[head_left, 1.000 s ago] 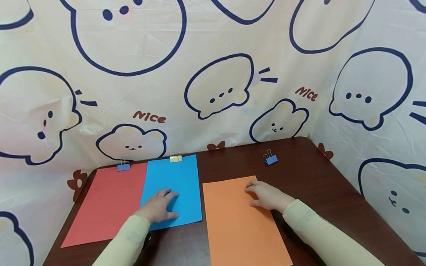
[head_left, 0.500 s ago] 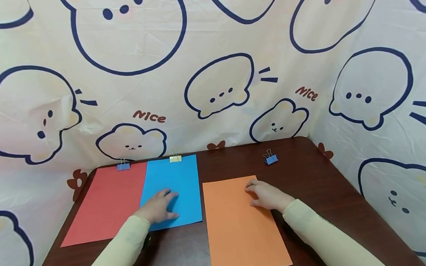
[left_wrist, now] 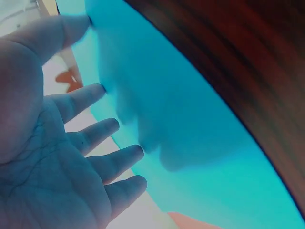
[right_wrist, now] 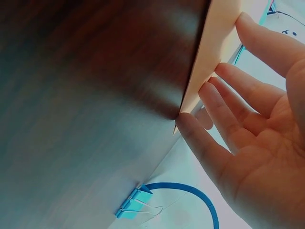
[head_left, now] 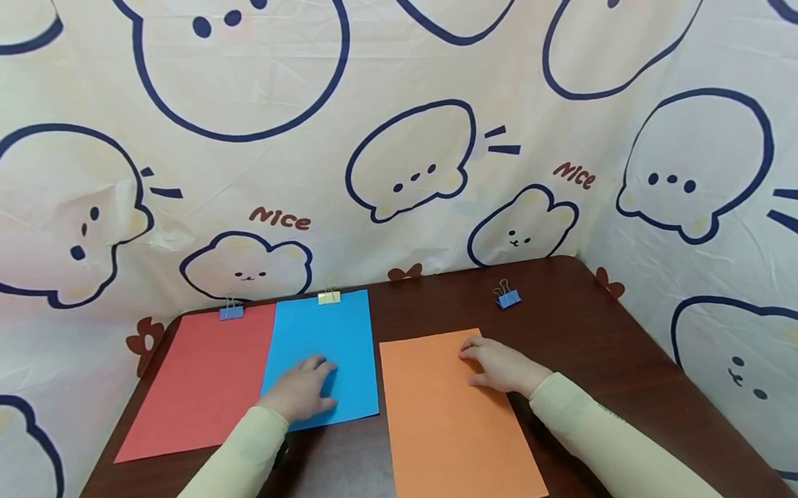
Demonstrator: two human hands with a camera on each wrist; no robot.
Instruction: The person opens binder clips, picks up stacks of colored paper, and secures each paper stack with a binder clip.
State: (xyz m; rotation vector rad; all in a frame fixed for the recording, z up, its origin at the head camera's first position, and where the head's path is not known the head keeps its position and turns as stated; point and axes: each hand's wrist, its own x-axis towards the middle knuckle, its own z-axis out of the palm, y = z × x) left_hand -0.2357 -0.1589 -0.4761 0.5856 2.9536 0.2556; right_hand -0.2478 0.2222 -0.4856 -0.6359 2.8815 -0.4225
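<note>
My left hand (head_left: pixel 301 392) is over the lower left part of a blue sheet of paper (head_left: pixel 336 337), fingers spread. In the left wrist view its fingertips are at the blue paper (left_wrist: pixel 157 114), and nothing is gripped. On the right edge of an orange sheet of paper (head_left: pixel 454 428) rests my right hand (head_left: pixel 502 366). Seen from the right wrist, its spread fingertips touch the orange paper (right_wrist: pixel 209 52) without pinching it. A yellow binder clip (head_left: pixel 329 297) sits at the blue sheet's top edge.
Left of the blue sheet lies a red sheet (head_left: pixel 201 383) with a blue binder clip (head_left: pixel 231 312) at its top. Another blue binder clip (head_left: pixel 508 299) stands apart at the back right of the dark wooden table (head_left: pixel 620 388). Printed cloth (head_left: pixel 402 73) surrounds the table.
My left hand has shifted slightly to the right over the blue sheet. The right hand, the sheets and the clips have stayed in place.
</note>
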